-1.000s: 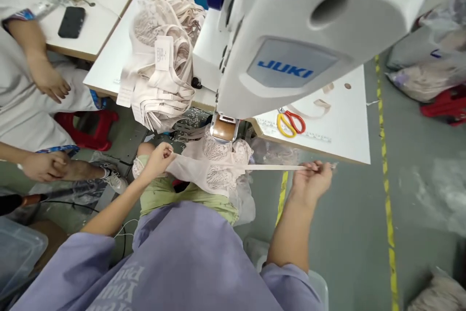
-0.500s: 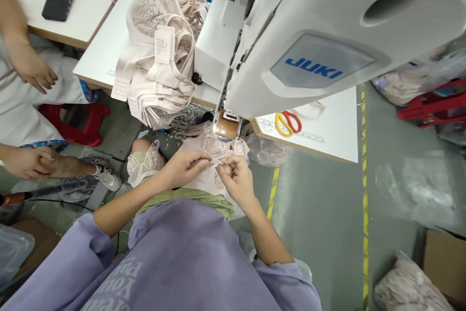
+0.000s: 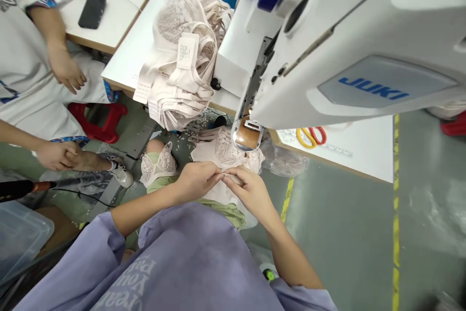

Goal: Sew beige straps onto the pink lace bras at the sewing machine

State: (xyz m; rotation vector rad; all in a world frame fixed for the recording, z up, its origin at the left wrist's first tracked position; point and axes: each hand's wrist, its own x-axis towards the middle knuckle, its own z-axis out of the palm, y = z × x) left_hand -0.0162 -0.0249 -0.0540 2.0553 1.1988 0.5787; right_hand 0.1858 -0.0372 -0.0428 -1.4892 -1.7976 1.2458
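Note:
In front of my body my left hand (image 3: 199, 180) and my right hand (image 3: 251, 192) meet, fingertips pinched together. A small pale strip, mostly hidden by the fingers, is held between them; whether it belongs to the bra underneath I cannot tell. That beige lace bra (image 3: 227, 148) lies over my lap, just beyond the hands, partly below the sewing machine's rounded arm end (image 3: 248, 137). Another lace bra (image 3: 160, 163) rests on my knee to the left.
A white JUKI sewing machine (image 3: 364, 78) looms at the upper right. Stacked beige bras (image 3: 182, 68) lie on the white table (image 3: 125, 66). Scissors with yellow and red handles (image 3: 311, 137) rest on the right table part. At left sits a co-worker (image 3: 32, 68), near a black phone (image 3: 92, 12).
My view has shifted, so the machine and tables appear further right. Both hands have drawn closer together, covering more of the pale strip.

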